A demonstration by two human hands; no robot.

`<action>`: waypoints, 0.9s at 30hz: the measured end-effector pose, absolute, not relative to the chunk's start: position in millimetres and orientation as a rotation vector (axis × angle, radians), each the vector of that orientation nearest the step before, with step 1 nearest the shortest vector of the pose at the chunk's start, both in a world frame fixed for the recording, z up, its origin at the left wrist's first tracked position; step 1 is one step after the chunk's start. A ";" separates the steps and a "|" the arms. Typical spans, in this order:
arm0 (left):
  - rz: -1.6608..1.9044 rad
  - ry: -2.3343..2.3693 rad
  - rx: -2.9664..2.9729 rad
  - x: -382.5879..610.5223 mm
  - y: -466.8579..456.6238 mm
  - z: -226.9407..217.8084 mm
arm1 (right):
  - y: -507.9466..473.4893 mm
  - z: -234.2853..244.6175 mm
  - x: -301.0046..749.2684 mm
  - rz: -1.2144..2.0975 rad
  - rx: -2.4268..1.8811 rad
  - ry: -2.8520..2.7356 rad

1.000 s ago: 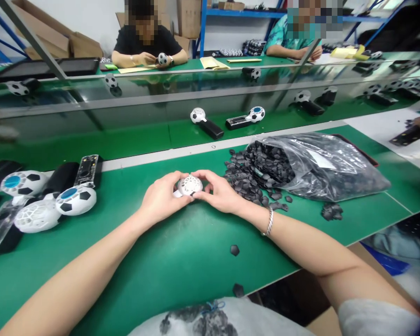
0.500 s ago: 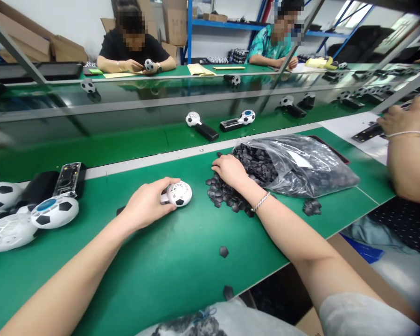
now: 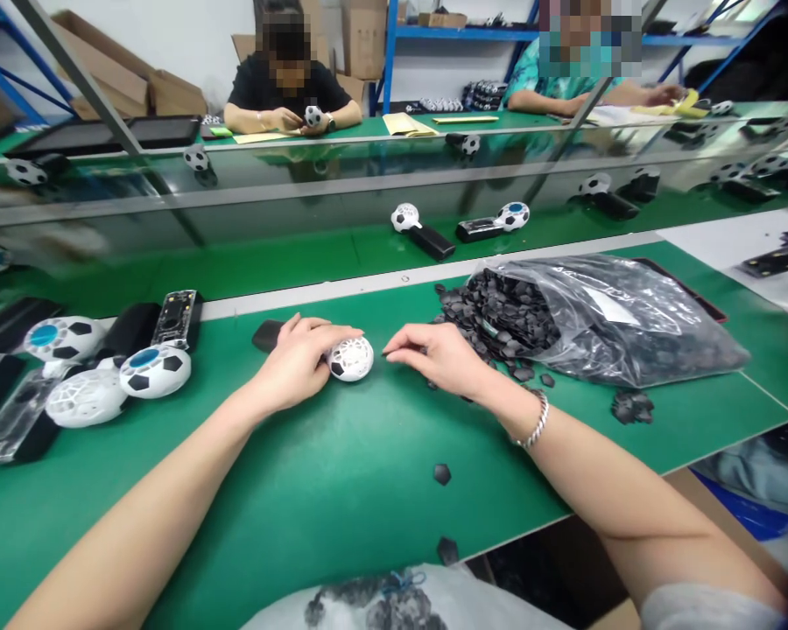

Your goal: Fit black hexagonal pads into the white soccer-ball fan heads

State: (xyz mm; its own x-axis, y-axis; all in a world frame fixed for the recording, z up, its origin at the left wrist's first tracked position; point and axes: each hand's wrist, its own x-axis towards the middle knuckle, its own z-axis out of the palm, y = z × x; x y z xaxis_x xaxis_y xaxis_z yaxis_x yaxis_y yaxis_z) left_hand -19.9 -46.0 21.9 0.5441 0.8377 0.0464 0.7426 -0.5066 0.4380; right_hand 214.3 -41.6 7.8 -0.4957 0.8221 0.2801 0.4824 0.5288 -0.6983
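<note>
My left hand [image 3: 295,363] grips a small hand fan on the green table [image 3: 341,490]. Its white football-shaped head [image 3: 351,359] pokes out to the right and its black handle [image 3: 267,334] to the left. My right hand [image 3: 437,354] hovers just right of the head. Its fingertips pinch a small black piece [image 3: 387,353] pointed at the fan. Behind the right hand lies a heap of black pentagon pieces [image 3: 492,315] spilling from a clear plastic bag [image 3: 617,315].
Several football fans and open handles [image 3: 151,367] lie at the left. Loose black pieces [image 3: 441,473] sit near the front edge. More fans [image 3: 424,232] ride the conveyor beyond. Two people work at the far bench [image 3: 420,127].
My right hand left the fan head, dipped into the black pieces, and came back toward the head pinching one. My left hand kept hold of the fan.
</note>
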 end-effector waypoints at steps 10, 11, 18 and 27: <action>0.460 1.417 2.350 -9.5 -50.4 8.3 | -47.0 -7.8 194.6 0.650 -0.690 -2.206; 0.465 1.421 2.357 -8.4 -50.7 7.9 | -47.1 -7.8 193.4 0.674 -0.698 -2.204; 0.479 1.429 2.375 -8.1 -51.7 8.1 | -46.5 -12.1 189.2 0.755 -0.759 -2.069; 0.590 1.436 2.349 -4.1 -52.3 6.6 | -38.5 -29.7 186.1 1.194 -0.802 -1.825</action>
State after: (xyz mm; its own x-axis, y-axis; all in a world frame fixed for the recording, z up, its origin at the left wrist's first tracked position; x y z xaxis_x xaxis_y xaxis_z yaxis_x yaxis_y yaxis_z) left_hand -4.1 -52.3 6.6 0.4078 0.8957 0.1775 0.7615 -0.4409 0.4751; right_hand 186.1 -38.5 -29.7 -0.4830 0.8315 0.2745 0.0815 0.3548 -0.9314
